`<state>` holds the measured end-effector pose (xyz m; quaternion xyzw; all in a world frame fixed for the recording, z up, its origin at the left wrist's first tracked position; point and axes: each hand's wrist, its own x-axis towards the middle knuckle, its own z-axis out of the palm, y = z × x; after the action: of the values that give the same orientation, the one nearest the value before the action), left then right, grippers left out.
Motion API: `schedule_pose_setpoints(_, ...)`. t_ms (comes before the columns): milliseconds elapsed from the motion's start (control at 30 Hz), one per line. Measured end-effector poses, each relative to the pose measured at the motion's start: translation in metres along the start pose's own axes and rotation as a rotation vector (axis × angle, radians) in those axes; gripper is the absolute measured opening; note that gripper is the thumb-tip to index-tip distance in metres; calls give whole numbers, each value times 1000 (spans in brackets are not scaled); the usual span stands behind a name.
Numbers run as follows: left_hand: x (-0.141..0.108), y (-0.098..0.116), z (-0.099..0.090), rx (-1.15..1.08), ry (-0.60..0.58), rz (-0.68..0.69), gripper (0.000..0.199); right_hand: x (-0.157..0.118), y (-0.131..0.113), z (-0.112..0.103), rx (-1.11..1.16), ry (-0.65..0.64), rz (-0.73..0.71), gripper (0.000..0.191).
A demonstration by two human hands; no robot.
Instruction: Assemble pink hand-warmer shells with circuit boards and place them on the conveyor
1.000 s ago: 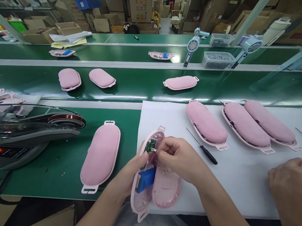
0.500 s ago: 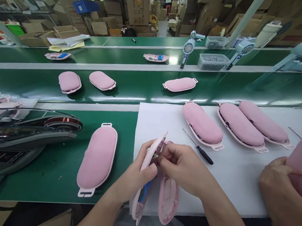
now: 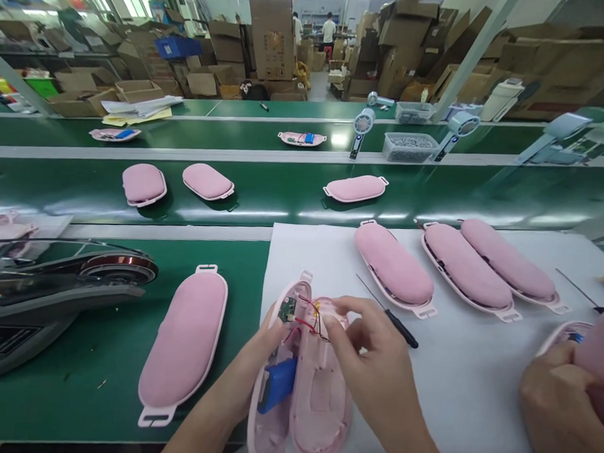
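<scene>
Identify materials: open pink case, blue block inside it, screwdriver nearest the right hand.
Open pink case: likely molded plastic, slightly glossy inside, given its soft sheen and thin shaped walls.
Blue block: seems wrapped in smooth plastic film, from its even colour; its core is hidden.
Screwdriver: shaft probably metal, being thin, straight and grey; dark handle could be plastic or rubber.

One head-worn view, looking forward and down, close above the hands (image 3: pixel 379 353)

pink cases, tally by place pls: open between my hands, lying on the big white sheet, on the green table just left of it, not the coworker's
Open case: 1
Cases lying on the white sheet: 3
Case on the green table: 1
Total: 5
</scene>
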<state>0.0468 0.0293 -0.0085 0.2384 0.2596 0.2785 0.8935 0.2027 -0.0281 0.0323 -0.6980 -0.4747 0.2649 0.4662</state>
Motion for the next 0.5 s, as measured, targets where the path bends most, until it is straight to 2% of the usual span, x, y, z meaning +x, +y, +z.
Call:
schedule_pose_setpoints(67, 0, -2, -7, 42, 35, -17, 49, -3, 6, 4, -38, 94, 38, 32)
schedule_pose_setpoints(133, 0, -1, -10, 106, 63, -10, 47, -2, 9, 9, -26, 29, 61, 41)
schedule_pose_setpoints(233, 4, 3, -10, 162, 70, 21, 43, 3, 8, 12, 23, -121, 84, 36)
schedule_pose_setpoints(300, 8, 5, -8, 168, 57, 37, 46, 4, 4, 9, 16, -193, 148, 31)
schedule_pose_setpoints(400, 14, 4, -6, 166, 30, 46, 59, 1, 1, 1, -81, -255, 223, 29)
schedule_pose_setpoints(500, 16, 2, -8, 157, 13, 54, 60, -6, 4, -8, -163, -288, 180, 25)
